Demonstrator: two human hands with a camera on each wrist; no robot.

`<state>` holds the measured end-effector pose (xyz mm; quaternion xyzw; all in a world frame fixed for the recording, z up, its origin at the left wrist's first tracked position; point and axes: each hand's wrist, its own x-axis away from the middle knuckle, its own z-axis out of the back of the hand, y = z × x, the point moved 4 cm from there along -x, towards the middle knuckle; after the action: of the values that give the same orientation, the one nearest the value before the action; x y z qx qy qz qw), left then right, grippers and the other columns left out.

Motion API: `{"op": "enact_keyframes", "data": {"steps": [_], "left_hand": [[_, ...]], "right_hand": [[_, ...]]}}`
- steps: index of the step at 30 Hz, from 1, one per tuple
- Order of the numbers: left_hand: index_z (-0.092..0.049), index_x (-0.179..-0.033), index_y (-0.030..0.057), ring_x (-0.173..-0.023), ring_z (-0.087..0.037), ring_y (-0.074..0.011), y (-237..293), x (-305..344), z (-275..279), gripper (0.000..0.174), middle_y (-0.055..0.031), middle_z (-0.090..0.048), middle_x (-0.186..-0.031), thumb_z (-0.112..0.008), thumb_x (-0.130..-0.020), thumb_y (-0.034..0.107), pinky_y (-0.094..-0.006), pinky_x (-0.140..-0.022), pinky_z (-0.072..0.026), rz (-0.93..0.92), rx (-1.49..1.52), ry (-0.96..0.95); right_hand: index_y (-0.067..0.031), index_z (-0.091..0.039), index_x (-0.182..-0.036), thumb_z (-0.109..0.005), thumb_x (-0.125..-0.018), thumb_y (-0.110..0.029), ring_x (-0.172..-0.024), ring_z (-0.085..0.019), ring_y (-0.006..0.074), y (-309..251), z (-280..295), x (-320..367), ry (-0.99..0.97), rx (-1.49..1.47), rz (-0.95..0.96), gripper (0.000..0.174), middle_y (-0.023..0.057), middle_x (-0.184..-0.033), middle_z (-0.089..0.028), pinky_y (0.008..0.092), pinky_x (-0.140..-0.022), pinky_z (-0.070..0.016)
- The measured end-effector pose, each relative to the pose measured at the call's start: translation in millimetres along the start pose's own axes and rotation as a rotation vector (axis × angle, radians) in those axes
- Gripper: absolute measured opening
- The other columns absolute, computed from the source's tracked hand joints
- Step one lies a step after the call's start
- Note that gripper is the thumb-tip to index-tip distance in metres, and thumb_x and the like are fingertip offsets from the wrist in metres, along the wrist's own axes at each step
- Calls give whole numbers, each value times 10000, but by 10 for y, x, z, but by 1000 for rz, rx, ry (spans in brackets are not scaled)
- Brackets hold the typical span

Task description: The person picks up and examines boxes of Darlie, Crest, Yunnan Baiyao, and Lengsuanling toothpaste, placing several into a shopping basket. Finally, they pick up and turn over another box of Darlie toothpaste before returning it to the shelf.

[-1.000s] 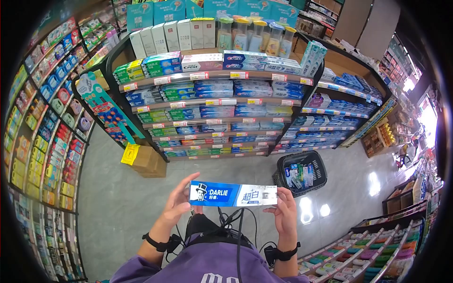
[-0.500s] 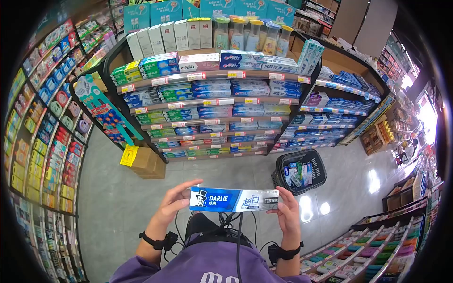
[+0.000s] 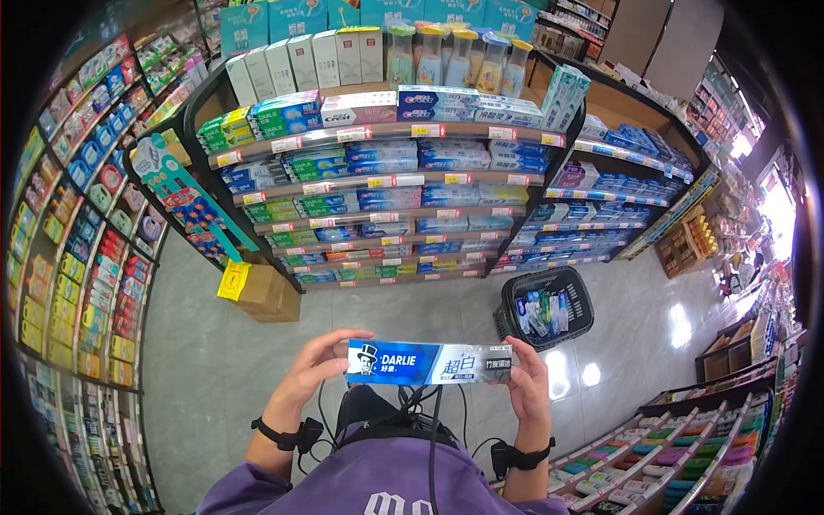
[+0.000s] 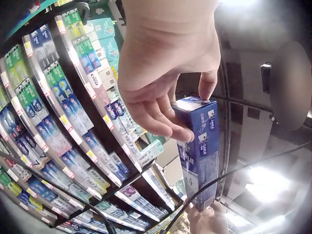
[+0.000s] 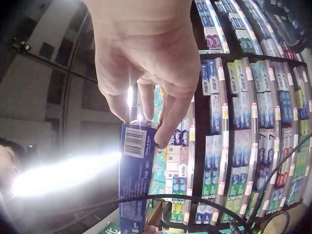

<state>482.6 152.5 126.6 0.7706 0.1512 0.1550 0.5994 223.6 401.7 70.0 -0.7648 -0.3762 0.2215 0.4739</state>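
Observation:
A long blue, white and grey Darlie toothpaste box point(image 3: 429, 362) is held level in front of the body, its printed front facing up to the head view. My left hand point(image 3: 319, 365) grips its left end, thumb on the near side and fingers on the far side. At the other end, my right hand point(image 3: 529, 384) pinches the box. In the left wrist view, the fingertips of the left hand point(image 4: 168, 73) press the box's point(image 4: 201, 151) end and sides. A barcode shows on the box point(image 5: 135, 170) below the right hand point(image 5: 146, 63) in the right wrist view.
Ahead stands a curved shelf unit point(image 3: 343, 133) stacked with toothpaste boxes. A black basket point(image 3: 586, 302) holding several packages sits on the floor at right. A cardboard box point(image 3: 273, 296) stands at left. Product shelves line both sides, and dark cables point(image 3: 439, 421) hang before the purple shirt.
The toothpaste box has tilted slightly so its front faces the head camera more fully and its grey right end shows clearly. Both hands keep their hold; the right fingers have shifted a little.

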Motion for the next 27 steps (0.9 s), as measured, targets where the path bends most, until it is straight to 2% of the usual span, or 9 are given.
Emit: {"op": "enact_keyframes", "data": {"steps": [2,8,13,16,19,22,25,27], "left_hand": [[-570,-1358,-66,-1038,-695,-199,-2,-22,-28,680,-146,-708,-1168,-673,-831,351,-320,-910,-534,1,-12,50],[-548,-1361,-77,-933,-704,-214,-109,-76,20,636,-136,-698,-1103,-624,-884,338,-365,-768,-586,-3,26,65],[-500,-1402,-63,-878,-704,-229,-66,-98,2,650,-140,-695,-1053,-595,-911,352,-363,-762,-580,16,93,90],[-483,-1418,-43,-842,-698,-216,-44,-133,-14,626,-131,-698,-1007,-565,-940,353,-354,-748,-571,22,77,124],[-480,-1420,-24,-808,-691,-198,-114,-174,0,598,-117,-699,-966,-539,-970,365,-346,-739,-562,35,95,191],[-486,-1411,-18,-791,-688,-190,-154,-195,6,582,-109,-697,-953,-527,-989,380,-341,-733,-561,30,118,227],[-497,-1406,-10,-780,-686,-184,-179,-189,11,570,-98,-698,-946,-525,-1006,394,-319,-724,-544,7,116,242],[-505,-1401,-8,-773,-683,-179,-188,-170,25,568,-93,-700,-943,-530,-1006,400,-307,-717,-534,-2,142,251]], "right_hand": [[67,-482,-1414,-710,-893,-148,-1070,-690,257,-1,6,-4,-3,-3,-4,609,155,-1305,-590,394,-787,-644],[67,-465,-1425,-670,-928,-168,-1111,-672,262,-74,-74,-70,-42,-42,22,587,149,-1332,-576,413,-820,-630],[52,-437,-1464,-604,-979,-173,-1171,-642,259,-115,-144,-157,-51,-26,44,560,165,-1420,-525,430,-874,-595],[57,-447,-1466,-536,-996,-92,-1152,-636,227,-181,-278,-192,19,-93,48,501,149,-1393,-528,421,-880,-571],[47,-431,-1489,-495,-1005,-63,-1179,-623,227,-205,-307,-207,15,-58,44,501,150,-1434,-512,414,-883,-569],[46,-414,-1504,-493,-1004,-58,-1207,-609,239,-170,-296,-212,-9,-41,-24,517,160,-1469,-488,421,-881,-570],[46,-394,-1518,-529,-993,-78,-1214,-608,258,-116,-294,-198,-32,-95,-15,556,163,-1479,-480,426,-881,-575],[49,-380,-1523,-601,-956,-81,-1214,-607,278,-134,-341,-191,-88,-153,21,623,165,-1480,-477,427,-913,-569]]}}
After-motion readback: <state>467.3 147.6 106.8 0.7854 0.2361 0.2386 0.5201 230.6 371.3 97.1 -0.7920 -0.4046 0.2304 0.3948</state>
